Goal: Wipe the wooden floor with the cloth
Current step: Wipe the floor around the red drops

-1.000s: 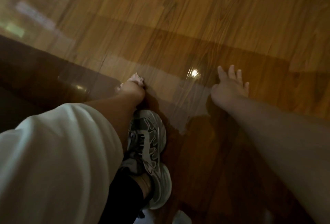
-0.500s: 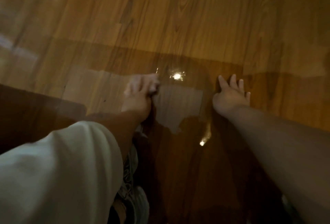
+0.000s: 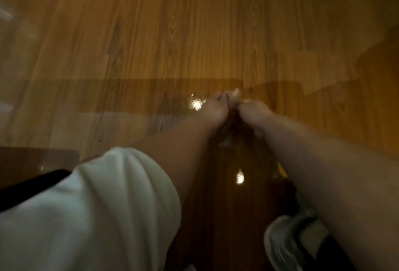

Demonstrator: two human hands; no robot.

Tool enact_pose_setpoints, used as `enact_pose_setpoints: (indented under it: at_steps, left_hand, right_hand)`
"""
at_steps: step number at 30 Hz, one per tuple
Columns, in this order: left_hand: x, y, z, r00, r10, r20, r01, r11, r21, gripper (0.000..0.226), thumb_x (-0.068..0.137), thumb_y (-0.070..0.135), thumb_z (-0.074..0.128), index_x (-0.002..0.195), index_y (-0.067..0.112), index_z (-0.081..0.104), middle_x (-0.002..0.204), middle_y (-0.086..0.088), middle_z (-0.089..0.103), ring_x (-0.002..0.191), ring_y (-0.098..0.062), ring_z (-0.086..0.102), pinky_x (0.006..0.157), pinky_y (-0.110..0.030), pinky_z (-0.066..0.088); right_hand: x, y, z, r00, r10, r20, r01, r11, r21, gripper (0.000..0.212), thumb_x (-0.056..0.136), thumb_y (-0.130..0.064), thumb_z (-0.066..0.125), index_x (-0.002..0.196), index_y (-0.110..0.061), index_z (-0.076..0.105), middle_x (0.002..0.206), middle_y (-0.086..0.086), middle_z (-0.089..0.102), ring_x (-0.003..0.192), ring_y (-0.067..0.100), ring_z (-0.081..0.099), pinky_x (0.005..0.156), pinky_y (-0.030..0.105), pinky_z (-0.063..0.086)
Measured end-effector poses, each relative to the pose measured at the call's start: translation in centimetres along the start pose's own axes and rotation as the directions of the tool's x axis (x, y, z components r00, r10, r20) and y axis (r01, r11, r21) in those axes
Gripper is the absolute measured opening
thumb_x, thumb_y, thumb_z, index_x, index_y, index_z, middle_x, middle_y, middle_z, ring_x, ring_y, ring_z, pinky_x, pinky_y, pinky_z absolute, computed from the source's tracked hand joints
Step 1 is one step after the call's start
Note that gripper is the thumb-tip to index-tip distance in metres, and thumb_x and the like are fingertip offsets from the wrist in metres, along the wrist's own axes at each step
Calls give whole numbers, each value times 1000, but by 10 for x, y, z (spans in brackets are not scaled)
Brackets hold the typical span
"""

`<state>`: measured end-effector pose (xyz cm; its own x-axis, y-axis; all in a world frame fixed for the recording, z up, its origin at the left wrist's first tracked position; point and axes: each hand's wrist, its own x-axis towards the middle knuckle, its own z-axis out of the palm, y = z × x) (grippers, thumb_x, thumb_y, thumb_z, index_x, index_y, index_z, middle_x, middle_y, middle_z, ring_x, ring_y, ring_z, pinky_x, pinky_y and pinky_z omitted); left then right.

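Note:
The wooden floor (image 3: 194,33) fills the view, glossy, with light glints on it. My two hands meet low over it at the centre. My left hand (image 3: 216,110) grips a small pale cloth (image 3: 235,94), of which only a scrap shows past the fingers. My right hand (image 3: 254,111) lies against the left one, its fingers curled in at the same cloth. The image is blurred, so the exact grip is hard to make out.
My white sleeve (image 3: 90,206) covers the lower left. A grey shoe (image 3: 285,240) stands on the floor at the bottom right, under my right arm. A dark brown surface (image 3: 32,162) with a rounded corner sits at the left edge.
My right hand has left its flat, spread position on the floor and moved left to join my left hand at the cloth. The view has shifted forward.

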<state>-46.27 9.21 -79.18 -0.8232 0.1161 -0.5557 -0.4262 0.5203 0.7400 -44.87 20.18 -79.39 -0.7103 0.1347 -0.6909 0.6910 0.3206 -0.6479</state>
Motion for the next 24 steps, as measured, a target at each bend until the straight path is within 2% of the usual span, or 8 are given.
enact_pose_setpoints:
  at_steps: [2,4,7,10,14,18,21,24]
  left_hand:
    - [-10,17,-6,997,-72,26,76,977,-197,34,100,25,35,107,4,60,105,-22,64,94,-35,65,65,-30,51]
    - [-31,33,-12,988,-147,50,155,927,-342,34,100,31,33,98,13,62,95,-17,67,81,-29,67,52,-29,54]
    - [-43,46,-30,981,-159,114,191,902,-387,38,92,51,48,105,21,67,97,-10,73,85,-27,71,66,-36,58]
    - [-63,68,-38,986,-121,112,152,928,-339,38,86,36,67,115,12,63,106,-11,71,91,-22,69,83,-39,57]
    - [-82,93,-44,989,-57,140,103,930,-352,21,95,21,54,114,13,59,92,-9,70,74,-20,67,66,-30,56]
    - [-82,111,-43,982,17,186,54,927,-370,15,101,16,42,104,23,55,85,-4,61,70,-14,58,56,-24,47]
    - [-73,133,-34,958,67,278,43,927,-372,21,98,3,42,101,17,57,87,-6,65,73,-16,64,57,-25,54]
    - [-48,140,-33,943,82,321,70,897,-436,26,93,-8,35,103,3,56,98,-17,63,84,-27,64,73,-33,56]
  right_hand:
    - [-15,-6,-11,994,85,62,-102,918,382,13,93,-10,49,89,-12,62,84,4,61,66,12,61,56,22,49]
    - [-34,-2,-26,987,75,145,-141,836,531,10,90,-10,54,85,-13,63,79,3,62,74,15,60,70,26,50]
    - [-47,-11,-39,989,62,133,-122,853,508,10,91,-12,57,83,-16,62,76,-1,62,69,11,57,68,25,48]
    - [-70,-24,-55,998,37,46,-53,901,431,15,92,-17,58,78,-18,60,74,-3,58,69,10,55,63,25,47]
    - [-94,-50,-71,999,31,-14,-22,914,406,9,89,-24,61,83,-19,59,96,1,64,95,19,63,76,32,54]
    - [-106,-60,-79,995,66,77,-96,856,509,19,86,-34,65,100,-22,62,106,9,65,94,26,67,76,35,58]
    - [-101,-62,-96,996,45,77,-85,759,646,22,86,-31,67,104,-18,65,101,9,71,89,24,71,76,34,58]
    - [-86,-64,-104,996,57,63,-84,747,660,11,89,-25,65,96,-16,65,92,5,69,81,16,66,58,20,51]
